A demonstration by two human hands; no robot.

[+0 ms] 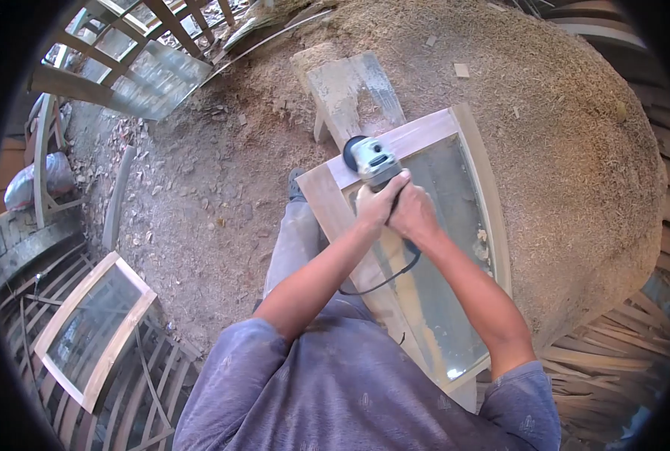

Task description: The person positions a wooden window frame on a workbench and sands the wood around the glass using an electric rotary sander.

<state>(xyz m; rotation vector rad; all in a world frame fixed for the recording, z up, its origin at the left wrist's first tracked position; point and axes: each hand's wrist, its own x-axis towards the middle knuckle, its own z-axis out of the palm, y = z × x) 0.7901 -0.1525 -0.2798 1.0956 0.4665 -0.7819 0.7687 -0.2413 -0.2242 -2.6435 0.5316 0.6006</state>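
Note:
Both my hands are wrapped round an angle grinder (375, 159) with a dark round disc at its front. My left hand (375, 204) is closed on the grinder's body from the left. Close beside it, my right hand (415, 213) grips the rear of the tool. The disc is at the upper left part of a wooden window frame (418, 137); whether it touches the wood I cannot tell. A dusty glass pane (446, 184) fills the frame. From the grinder, a dark cord (386, 283) loops down over the frame toward my lap.
A worn wooden bench (342, 86) stands beyond the frame. Sawdust and shavings (576, 165) are heaped on the right. Another glazed frame (106, 323) leans on slats at lower left. A wooden lattice (87, 49) stands at upper left, and wood strips (613, 368) lie at lower right.

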